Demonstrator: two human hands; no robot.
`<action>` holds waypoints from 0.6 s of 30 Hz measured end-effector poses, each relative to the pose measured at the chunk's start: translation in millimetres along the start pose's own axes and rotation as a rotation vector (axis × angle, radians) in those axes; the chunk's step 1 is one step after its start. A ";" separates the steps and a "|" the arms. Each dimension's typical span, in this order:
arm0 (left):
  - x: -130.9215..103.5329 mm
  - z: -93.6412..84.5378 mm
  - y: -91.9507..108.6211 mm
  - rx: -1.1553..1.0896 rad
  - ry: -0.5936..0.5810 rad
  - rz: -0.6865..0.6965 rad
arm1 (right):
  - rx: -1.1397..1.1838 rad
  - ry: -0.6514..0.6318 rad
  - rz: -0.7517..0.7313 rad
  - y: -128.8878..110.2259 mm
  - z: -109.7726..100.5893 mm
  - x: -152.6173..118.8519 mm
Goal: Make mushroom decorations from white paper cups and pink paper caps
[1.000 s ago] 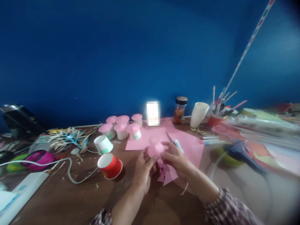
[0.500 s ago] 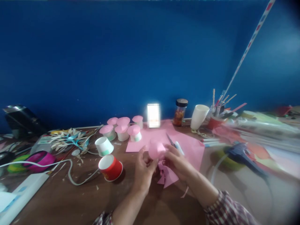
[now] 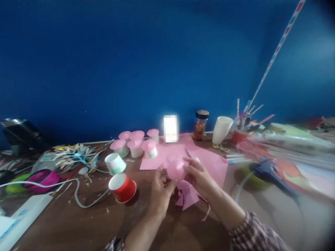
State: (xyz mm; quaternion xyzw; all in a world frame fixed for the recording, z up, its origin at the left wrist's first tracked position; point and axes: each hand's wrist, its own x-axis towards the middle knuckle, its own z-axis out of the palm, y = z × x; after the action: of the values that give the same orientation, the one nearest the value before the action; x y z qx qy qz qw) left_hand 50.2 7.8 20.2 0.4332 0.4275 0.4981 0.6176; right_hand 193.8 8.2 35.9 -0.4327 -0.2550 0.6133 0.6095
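Spanning the gap between two bare hands, a thin, round pink paper disc (image 3: 175, 169) sits just right of the centre of the frame, below the middle. It lies up and to the right of the left hand (image 3: 160, 193), whose thumb rests at the lower edge with its fingers curled beside and behind, and to the left of the right hand (image 3: 200, 176), whose fingers meet the right edge in a narrow pinch. Both hands hold it and touch it, so neither is clearly nearer. Being round, the disc shows no long axis; its broad face tips up toward the viewer, though blur hides whether it is flat or slightly coned. Beyond it spreads a large flat pink paper sheet (image 3: 213, 162); just below hang or lie jagged pink paper offcuts (image 3: 190, 197), their contact with the fingers impossible to tell.
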 end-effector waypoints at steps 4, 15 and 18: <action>-2.4 2.0 3.1 -0.025 -0.034 -0.016 | -0.030 0.019 -0.012 0.8 0.9 0.2; -2.4 3.1 3.1 -0.049 -0.036 -0.051 | -0.117 0.040 -0.122 3.2 0.6 3.1; 0.0 1.4 0.9 -0.035 0.008 -0.031 | -0.146 0.050 -0.091 3.4 2.4 1.7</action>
State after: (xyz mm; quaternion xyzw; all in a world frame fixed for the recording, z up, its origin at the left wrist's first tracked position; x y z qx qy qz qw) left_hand 51.4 7.7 21.5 0.4137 0.4280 0.4974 0.6311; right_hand 190.2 9.9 33.9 -0.4790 -0.3032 0.5540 0.6097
